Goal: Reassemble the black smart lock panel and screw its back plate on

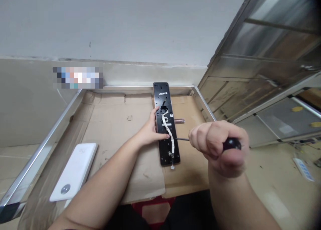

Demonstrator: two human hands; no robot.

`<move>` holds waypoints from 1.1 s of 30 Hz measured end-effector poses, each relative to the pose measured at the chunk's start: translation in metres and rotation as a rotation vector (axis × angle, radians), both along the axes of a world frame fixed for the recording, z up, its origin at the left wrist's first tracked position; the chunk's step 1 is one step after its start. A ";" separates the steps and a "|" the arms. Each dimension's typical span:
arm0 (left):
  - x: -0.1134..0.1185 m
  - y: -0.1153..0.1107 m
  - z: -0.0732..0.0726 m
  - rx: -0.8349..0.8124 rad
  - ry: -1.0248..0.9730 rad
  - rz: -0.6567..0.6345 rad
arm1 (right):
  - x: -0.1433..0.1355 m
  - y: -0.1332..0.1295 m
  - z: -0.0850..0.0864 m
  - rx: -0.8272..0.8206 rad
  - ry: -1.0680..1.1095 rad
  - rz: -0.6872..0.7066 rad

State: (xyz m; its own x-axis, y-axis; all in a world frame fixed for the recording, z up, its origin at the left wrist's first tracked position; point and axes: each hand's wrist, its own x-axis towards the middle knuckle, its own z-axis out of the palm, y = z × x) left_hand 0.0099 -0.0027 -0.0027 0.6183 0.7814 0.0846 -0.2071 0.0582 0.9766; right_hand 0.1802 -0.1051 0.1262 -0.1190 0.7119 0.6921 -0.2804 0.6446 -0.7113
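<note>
Tightly curled right grip (213, 139) holds screwdriver (231, 143); left grip (148, 131), thumb spread, clasps black panel (172, 127).

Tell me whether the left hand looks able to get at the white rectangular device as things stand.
Probably yes, if the left hand lets go of the black panel: only cardboard seems to lie between hand and white rectangular device.

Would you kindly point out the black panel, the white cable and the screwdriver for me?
Black panel (172, 126), head view: its bare face, right of the cable.
White cable (172, 142), head view: the lower half of its sleeve.
Screwdriver (231, 143), head view: the rounded end of its black handle.
</note>
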 end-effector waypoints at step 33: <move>0.001 0.002 -0.004 0.028 0.010 0.031 | -0.029 0.001 0.001 0.064 0.276 -0.656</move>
State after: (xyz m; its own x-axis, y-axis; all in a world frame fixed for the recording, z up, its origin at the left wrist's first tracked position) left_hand 0.0110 -0.0003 -0.0064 0.5952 0.7973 0.1008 -0.1984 0.0242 0.9798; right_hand 0.1515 -0.1043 0.1275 0.5057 0.5340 0.6776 0.0146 0.7800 -0.6256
